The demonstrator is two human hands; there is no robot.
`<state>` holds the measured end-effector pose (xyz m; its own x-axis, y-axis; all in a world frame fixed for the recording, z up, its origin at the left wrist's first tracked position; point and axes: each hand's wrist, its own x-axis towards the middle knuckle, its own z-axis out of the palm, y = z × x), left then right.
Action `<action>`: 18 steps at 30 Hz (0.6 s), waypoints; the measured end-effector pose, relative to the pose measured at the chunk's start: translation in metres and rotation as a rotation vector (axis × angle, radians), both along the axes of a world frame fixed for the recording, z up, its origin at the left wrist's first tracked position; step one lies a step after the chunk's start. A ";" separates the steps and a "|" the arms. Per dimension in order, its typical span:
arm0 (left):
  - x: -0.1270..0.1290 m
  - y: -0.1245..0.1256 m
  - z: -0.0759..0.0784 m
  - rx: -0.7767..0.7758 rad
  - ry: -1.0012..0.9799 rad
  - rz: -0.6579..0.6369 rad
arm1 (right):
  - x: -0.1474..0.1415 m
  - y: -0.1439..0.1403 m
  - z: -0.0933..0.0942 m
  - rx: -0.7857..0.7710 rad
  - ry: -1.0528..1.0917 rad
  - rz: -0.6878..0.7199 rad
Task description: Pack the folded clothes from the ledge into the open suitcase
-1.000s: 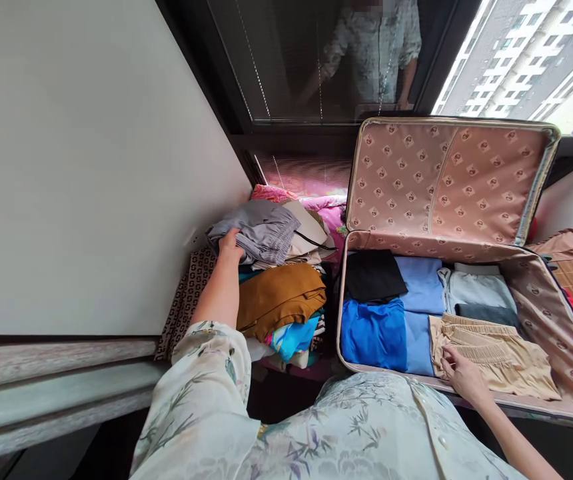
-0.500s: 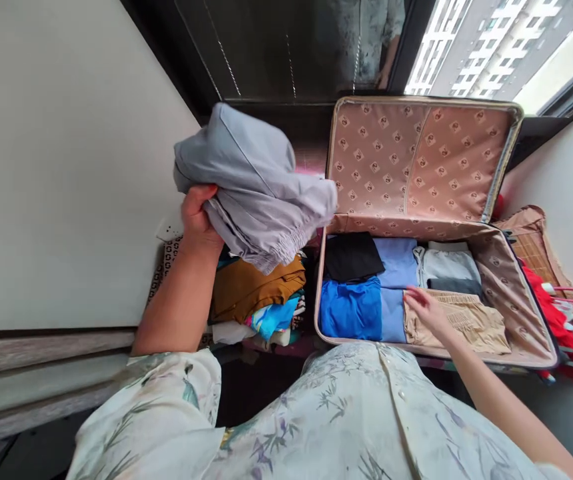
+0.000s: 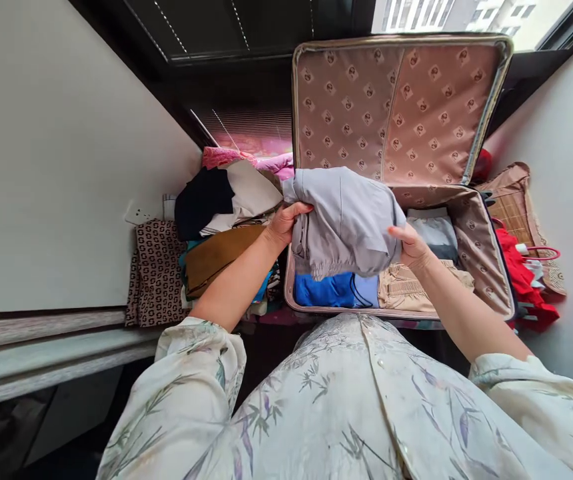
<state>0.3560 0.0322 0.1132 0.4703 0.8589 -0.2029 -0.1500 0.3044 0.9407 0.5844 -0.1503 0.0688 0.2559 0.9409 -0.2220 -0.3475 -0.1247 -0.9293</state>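
Observation:
Both hands hold a folded light grey garment with a gathered elastic waistband (image 3: 344, 217) above the open suitcase (image 3: 504, 293). My left hand (image 3: 289, 223) grips its left edge, thumb on top. At the opposite edge, my right hand (image 3: 409, 243) is closed on the cloth. Below it in the suitcase lie a bright blue folded garment (image 3: 324, 291), a light blue one (image 3: 368, 291) and a beige garment with an elastic waist (image 3: 406, 288). A grey folded garment (image 3: 432, 233) sits at the back right. The held garment hides the suitcase's back left part.
Left of the suitcase is a clothes pile with a brown garment (image 3: 221, 257), a black one (image 3: 204, 203) and a white one (image 3: 251, 190). A patterned cloth (image 3: 159, 273) hangs beside it. The upright suitcase lid (image 3: 346, 107) leans near the window. Red items (image 3: 521, 280) lie right.
The grey garment has moved right and down, from over the clothes pile to over the suitcase. My right hand has left the beige garment and taken hold of the grey one's right edge.

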 end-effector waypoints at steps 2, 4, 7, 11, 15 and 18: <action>0.011 0.003 -0.019 -0.049 -0.050 -0.120 | 0.015 -0.004 -0.006 -0.040 -0.025 -0.084; 0.018 0.004 -0.032 -0.091 -0.091 -0.222 | 0.030 -0.010 -0.010 -0.052 -0.051 -0.170; 0.020 -0.006 -0.045 -0.112 -0.100 -0.319 | 0.049 -0.030 -0.014 -0.054 -0.086 -0.223; 0.020 -0.034 -0.066 -0.186 -0.055 -0.390 | 0.066 -0.065 -0.029 -0.087 -0.094 -0.240; 0.036 -0.062 -0.099 -0.350 0.035 -0.405 | 0.081 -0.092 -0.058 -0.209 -0.088 -0.231; 0.056 -0.078 -0.120 -0.420 0.044 -0.395 | 0.095 -0.105 -0.074 -0.244 -0.134 -0.236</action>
<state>0.4117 -0.0462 -0.0070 0.7224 0.4612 -0.5152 0.0877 0.6779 0.7299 0.6795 -0.2550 -0.0052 0.5016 0.7759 -0.3825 -0.2699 -0.2797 -0.9214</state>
